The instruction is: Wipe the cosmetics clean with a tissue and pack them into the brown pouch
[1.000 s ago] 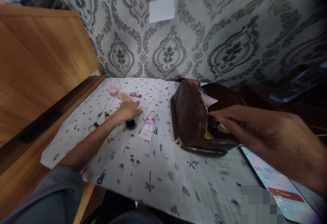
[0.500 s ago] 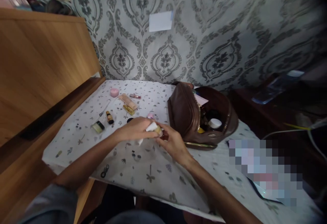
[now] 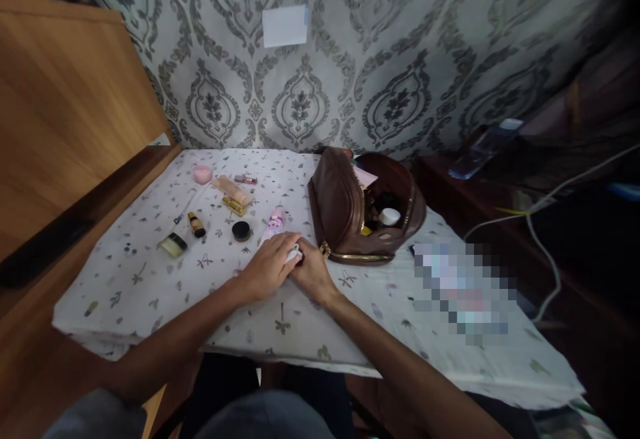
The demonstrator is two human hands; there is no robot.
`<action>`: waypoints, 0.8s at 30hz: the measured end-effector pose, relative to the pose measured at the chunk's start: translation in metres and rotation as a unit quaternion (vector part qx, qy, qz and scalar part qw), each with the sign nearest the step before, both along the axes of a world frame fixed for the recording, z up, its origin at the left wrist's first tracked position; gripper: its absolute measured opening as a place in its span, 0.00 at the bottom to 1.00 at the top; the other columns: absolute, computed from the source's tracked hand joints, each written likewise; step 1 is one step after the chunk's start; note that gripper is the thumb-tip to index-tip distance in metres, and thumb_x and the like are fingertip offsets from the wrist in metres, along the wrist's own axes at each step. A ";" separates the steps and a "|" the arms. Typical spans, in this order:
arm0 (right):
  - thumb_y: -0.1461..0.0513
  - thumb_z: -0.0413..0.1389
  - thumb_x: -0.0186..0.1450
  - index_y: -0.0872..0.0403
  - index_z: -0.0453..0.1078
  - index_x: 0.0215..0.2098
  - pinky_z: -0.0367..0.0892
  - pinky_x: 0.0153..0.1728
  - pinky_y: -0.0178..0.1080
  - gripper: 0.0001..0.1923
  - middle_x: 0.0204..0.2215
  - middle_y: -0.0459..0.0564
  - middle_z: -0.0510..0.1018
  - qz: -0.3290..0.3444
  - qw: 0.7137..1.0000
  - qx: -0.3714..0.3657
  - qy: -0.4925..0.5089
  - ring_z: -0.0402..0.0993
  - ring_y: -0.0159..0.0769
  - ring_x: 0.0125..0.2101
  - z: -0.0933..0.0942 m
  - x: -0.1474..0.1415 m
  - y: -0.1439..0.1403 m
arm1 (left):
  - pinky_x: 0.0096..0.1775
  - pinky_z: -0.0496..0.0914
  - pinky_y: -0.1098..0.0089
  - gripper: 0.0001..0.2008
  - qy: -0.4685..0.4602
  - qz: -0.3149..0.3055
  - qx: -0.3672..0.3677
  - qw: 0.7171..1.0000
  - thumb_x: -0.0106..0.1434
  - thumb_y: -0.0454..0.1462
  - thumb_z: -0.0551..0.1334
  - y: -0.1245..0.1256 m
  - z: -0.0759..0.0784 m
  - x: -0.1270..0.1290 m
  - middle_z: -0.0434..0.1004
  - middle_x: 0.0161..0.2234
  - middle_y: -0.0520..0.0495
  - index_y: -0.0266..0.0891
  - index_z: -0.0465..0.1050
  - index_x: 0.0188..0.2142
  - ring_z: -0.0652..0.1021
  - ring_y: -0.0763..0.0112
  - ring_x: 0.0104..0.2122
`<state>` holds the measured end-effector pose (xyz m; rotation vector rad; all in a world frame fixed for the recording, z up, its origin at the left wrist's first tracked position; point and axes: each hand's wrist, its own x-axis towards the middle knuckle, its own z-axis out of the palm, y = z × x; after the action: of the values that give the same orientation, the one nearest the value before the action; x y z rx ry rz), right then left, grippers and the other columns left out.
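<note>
My left hand (image 3: 270,267) is closed on a crumpled white tissue (image 3: 293,253), of which only a small part shows between the hands. Against it, my right hand (image 3: 315,273) has its fingers curled inward; whatever they grip is hidden. Just behind the left fingers lies a pink tube (image 3: 275,219) with a printed figure. A round black-lidded pot (image 3: 241,230) sits to the left of the tube. To the right of my hands stands an unzipped brown bag (image 3: 335,202) with a white-lidded jar (image 3: 389,217) and other items inside.
Further left on the patterned cloth (image 3: 165,292) are a green jar (image 3: 173,245), a black-and-gold bottle (image 3: 197,224), a gold tube (image 3: 233,206), a peach tube (image 3: 232,191), a lip tube (image 3: 246,179) and a pink pot (image 3: 203,174). A clear bottle (image 3: 485,149) lies right.
Both hands have turned and drawn closer together, hiding the small tan-and-white thing between them. The black-lidded pot and pink tube now show more fully. The camera view has shifted.
</note>
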<state>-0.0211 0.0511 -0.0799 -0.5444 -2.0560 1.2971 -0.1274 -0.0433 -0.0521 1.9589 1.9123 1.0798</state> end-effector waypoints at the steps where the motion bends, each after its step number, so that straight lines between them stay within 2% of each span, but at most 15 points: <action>1: 0.65 0.57 0.52 0.55 0.71 0.37 0.71 0.41 0.42 0.13 0.36 0.51 0.77 0.002 1.000 0.002 0.000 0.73 0.39 0.36 0.000 0.000 -0.001 | 0.62 0.61 0.52 0.22 -0.019 0.006 -0.007 1.000 0.72 0.42 0.48 0.001 -0.001 0.000 0.69 0.60 0.34 0.34 0.63 0.60 0.68 0.57 0.61; 3: 0.63 0.60 0.51 0.54 0.71 0.36 0.71 0.37 0.40 0.13 0.36 0.49 0.74 0.015 0.999 -0.029 0.010 0.72 0.37 0.34 0.000 0.000 -0.003 | 0.62 0.61 0.54 0.23 -0.070 0.020 -0.017 0.997 0.72 0.44 0.48 0.003 0.000 -0.004 0.70 0.59 0.34 0.34 0.64 0.60 0.70 0.56 0.60; 5: 0.60 0.64 0.51 0.53 0.70 0.36 0.73 0.35 0.38 0.15 0.38 0.48 0.72 0.041 0.993 -0.100 0.039 0.72 0.34 0.33 0.001 -0.001 -0.006 | 0.60 0.63 0.56 0.24 -0.129 0.043 -0.025 0.990 0.72 0.46 0.47 0.002 0.004 -0.009 0.74 0.56 0.36 0.35 0.63 0.60 0.73 0.57 0.57; 8: 0.57 0.69 0.47 0.51 0.69 0.35 0.74 0.36 0.37 0.20 0.43 0.47 0.71 0.075 0.972 -0.207 0.086 0.75 0.33 0.34 0.006 -0.001 -0.010 | 0.58 0.65 0.59 0.25 -0.206 0.068 -0.019 0.976 0.72 0.49 0.46 0.000 0.007 -0.015 0.76 0.52 0.40 0.36 0.63 0.60 0.75 0.60 0.53; 10: 0.56 0.71 0.45 0.50 0.70 0.36 0.75 0.37 0.38 0.23 0.45 0.47 0.73 0.076 0.963 -0.241 0.095 0.76 0.33 0.34 0.010 -0.001 -0.012 | 0.58 0.65 0.62 0.26 -0.251 0.066 -0.007 0.966 0.72 0.51 0.47 -0.002 0.006 -0.015 0.74 0.54 0.40 0.36 0.63 0.59 0.74 0.61 0.53; 12: 0.55 0.72 0.44 0.49 0.72 0.38 0.74 0.36 0.39 0.25 0.43 0.46 0.75 0.065 0.960 -0.255 0.094 0.76 0.34 0.33 0.012 0.001 -0.012 | 0.58 0.65 0.62 0.27 -0.297 0.056 -0.001 0.953 0.71 0.52 0.48 -0.003 0.004 -0.015 0.73 0.56 0.39 0.36 0.63 0.59 0.74 0.60 0.54; 14: 0.54 0.72 0.44 0.49 0.73 0.41 0.73 0.32 0.38 0.27 0.35 0.44 0.77 0.045 0.962 -0.255 0.086 0.73 0.33 0.28 0.012 0.002 -0.010 | 0.58 0.65 0.61 0.29 -0.330 0.051 -0.004 0.943 0.71 0.53 0.48 -0.003 0.003 -0.014 0.73 0.56 0.38 0.36 0.62 0.61 0.73 0.59 0.55; 16: 0.54 0.72 0.45 0.49 0.73 0.43 0.68 0.26 0.35 0.28 0.23 0.40 0.73 0.021 0.967 -0.241 0.080 0.67 0.30 0.22 0.011 0.002 -0.008 | 0.61 0.62 0.60 0.30 -0.336 0.052 -0.003 0.940 0.71 0.53 0.48 -0.004 0.002 -0.013 0.72 0.58 0.38 0.36 0.61 0.62 0.70 0.58 0.59; 18: 0.54 0.71 0.47 0.50 0.74 0.43 0.65 0.22 0.34 0.27 0.19 0.38 0.69 0.004 0.969 -0.232 0.088 0.62 0.29 0.19 0.010 0.002 -0.005 | 0.64 0.58 0.59 0.30 -0.327 0.049 0.001 0.944 0.70 0.53 0.49 -0.004 0.001 -0.012 0.69 0.60 0.39 0.37 0.61 0.63 0.65 0.57 0.63; 20: 0.53 0.71 0.47 0.49 0.73 0.43 0.65 0.22 0.34 0.26 0.22 0.40 0.72 -0.003 0.965 -0.237 0.109 0.63 0.29 0.20 0.011 0.001 -0.003 | 0.66 0.54 0.58 0.30 -0.314 0.045 0.001 0.948 0.70 0.53 0.50 -0.003 -0.002 -0.011 0.68 0.61 0.40 0.38 0.62 0.63 0.62 0.56 0.65; 24: 0.54 0.70 0.47 0.49 0.70 0.41 0.73 0.32 0.37 0.25 0.33 0.45 0.78 0.000 0.959 -0.248 0.140 0.73 0.34 0.30 0.014 0.001 -0.003 | 0.66 0.52 0.57 0.31 -0.302 0.050 -0.009 0.952 0.69 0.54 0.50 -0.003 -0.007 -0.011 0.70 0.60 0.41 0.38 0.61 0.63 0.61 0.56 0.66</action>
<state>-0.0202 0.0479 -0.0657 -0.5350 -1.4987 1.7901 -0.1380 -0.0460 -0.0586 1.3092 1.6693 1.4684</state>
